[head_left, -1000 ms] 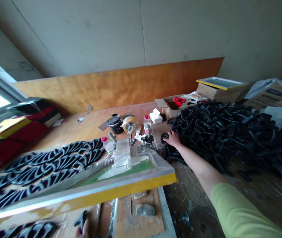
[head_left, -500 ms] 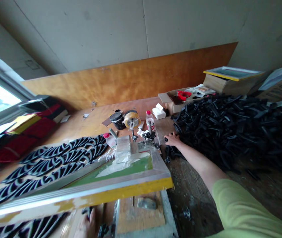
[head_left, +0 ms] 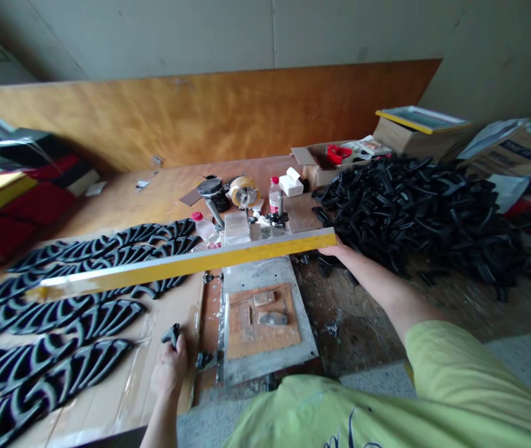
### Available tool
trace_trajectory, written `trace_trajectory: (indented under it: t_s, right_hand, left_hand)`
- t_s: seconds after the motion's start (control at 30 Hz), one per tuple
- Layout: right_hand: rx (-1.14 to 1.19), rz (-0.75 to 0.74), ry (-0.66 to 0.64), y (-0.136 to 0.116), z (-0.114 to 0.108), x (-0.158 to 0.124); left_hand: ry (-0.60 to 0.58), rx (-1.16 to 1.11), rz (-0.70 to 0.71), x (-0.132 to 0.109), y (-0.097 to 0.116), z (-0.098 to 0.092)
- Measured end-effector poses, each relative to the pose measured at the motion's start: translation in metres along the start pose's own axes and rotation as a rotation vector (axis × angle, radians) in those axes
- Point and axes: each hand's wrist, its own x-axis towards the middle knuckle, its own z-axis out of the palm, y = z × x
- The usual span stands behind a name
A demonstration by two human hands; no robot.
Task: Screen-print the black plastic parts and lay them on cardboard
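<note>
My left hand point(head_left: 170, 367) is closed around a small black plastic part point(head_left: 170, 335), above the cardboard at the lower left. A screen-printing frame point(head_left: 246, 256) with a yellow front edge is seen almost edge-on, raised above the bench. My right hand point(head_left: 331, 249) is at the frame's right end; its fingers are hidden behind it, so I cannot tell what they hold. Below the frame, a wooden board point(head_left: 241, 339) with small blocks lies on a grey metal plate point(head_left: 302, 348). Rows of curved black parts point(head_left: 92, 317) lie at left.
A big heap of black parts point(head_left: 424, 211) covers the right of the bench. Behind the frame stand a black tub point(head_left: 215, 196), a tape roll point(head_left: 244, 193), red-capped bottles and a tissue pack point(head_left: 292, 182). An open carton point(head_left: 321, 168) sits at the back.
The frame has tilted up from showing its green mesh to nearly edge-on. My right hand, earlier holding a black piece by the heap, is now at the frame's end. More of my left hand shows.
</note>
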Motion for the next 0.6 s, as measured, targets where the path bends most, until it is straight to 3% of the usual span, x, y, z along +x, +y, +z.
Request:
trace_trajectory:
  t_s: [0.13,0.37,0.5,0.6]
  right_hand:
    - [-0.069,0.032,-0.16,-0.001,-0.002,-0.016]
    - [-0.165,0.081,-0.308,0.0,-0.005,-0.048]
    - [-0.199,0.117,-0.388,0.001,-0.011,-0.046]
    - [-0.204,0.097,-0.353,-0.008,-0.009,-0.033]
  left_hand:
    - [-0.007,0.002,-0.008,-0.007,0.003,-0.004]
    - [-0.016,-0.005,0.013,-0.001,-0.003,0.002]
    - [0.006,0.007,0.002,0.0,-0.003,0.004]
    - [0.025,0.012,0.001,-0.002,-0.001,0.002]
